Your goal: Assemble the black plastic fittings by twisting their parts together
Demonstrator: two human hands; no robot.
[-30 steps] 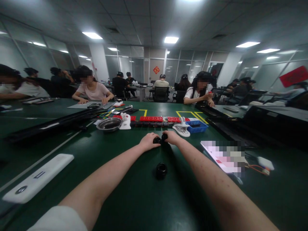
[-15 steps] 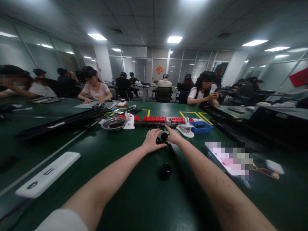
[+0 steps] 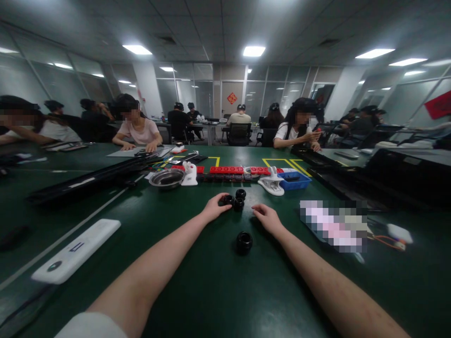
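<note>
Three glossy black ring-shaped parts stand close together on the green table. My left hand (image 3: 214, 209) has its thumb and fingers around the left black ring (image 3: 229, 200). Beside that one sit the front ring (image 3: 239, 203) and the back ring (image 3: 241, 193). A fourth, apart from the group, is the near black ring (image 3: 244, 242), between my forearms. To the right of the cluster, my right hand (image 3: 267, 218) is off the rings, its fingers bent and apart with nothing seen in them.
Beyond the rings lie a row of red blocks (image 3: 227, 170), a metal bowl (image 3: 167, 178), a white clip (image 3: 272, 182) and a blue tray (image 3: 294, 180). A white power strip (image 3: 77, 251) lies left. Long black housings flank both sides. Several people sit around.
My right hand has drawn back from the ring cluster to the right and toward me. My left hand has shifted slightly left, and the three rings now show between the hands.
</note>
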